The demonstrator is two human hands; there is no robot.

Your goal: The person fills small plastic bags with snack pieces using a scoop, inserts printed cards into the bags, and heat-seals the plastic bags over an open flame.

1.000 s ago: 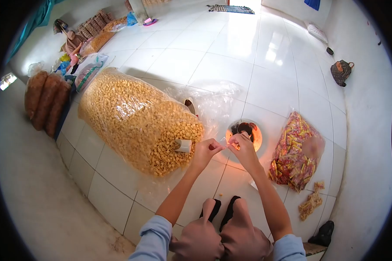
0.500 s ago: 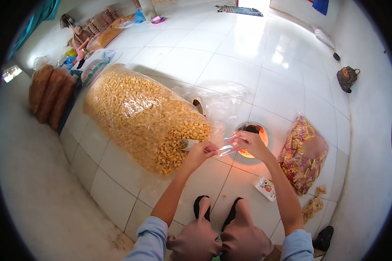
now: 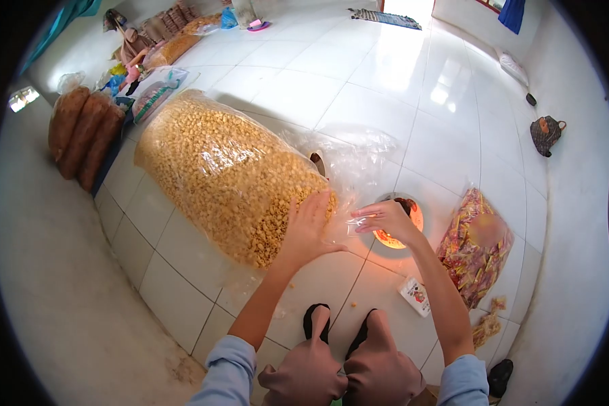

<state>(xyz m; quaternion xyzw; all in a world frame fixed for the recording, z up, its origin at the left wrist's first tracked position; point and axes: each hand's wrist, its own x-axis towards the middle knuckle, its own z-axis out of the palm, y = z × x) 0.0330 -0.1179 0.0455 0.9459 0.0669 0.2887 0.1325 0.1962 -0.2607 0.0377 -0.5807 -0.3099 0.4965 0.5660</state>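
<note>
My left hand (image 3: 309,230) is open, its fingers spread over the mouth of a large clear bag of yellow puffed snacks (image 3: 216,162). Between my two hands is a small clear plastic bag (image 3: 345,228), and my right hand (image 3: 384,220) pinches its edge. Just behind my right hand, a round dish (image 3: 416,223) with a glowing orange-red inside and dark contents rests on the tiled floor. The white scoop seen earlier in the snacks is hidden behind my left hand.
At the right lies a clear bag of red and yellow packets (image 3: 474,254), near a white card-like pack (image 3: 415,296) and small snack packs (image 3: 486,328). Tall brown bags (image 3: 88,135) stand left. A person (image 3: 132,44) sits far left. A patterned bag (image 3: 546,133) lies by the wall.
My left hand has let go of the small plastic bag, opened and moved up and left over the snacks. My right hand still holds the small bag. The view has shifted slightly.
</note>
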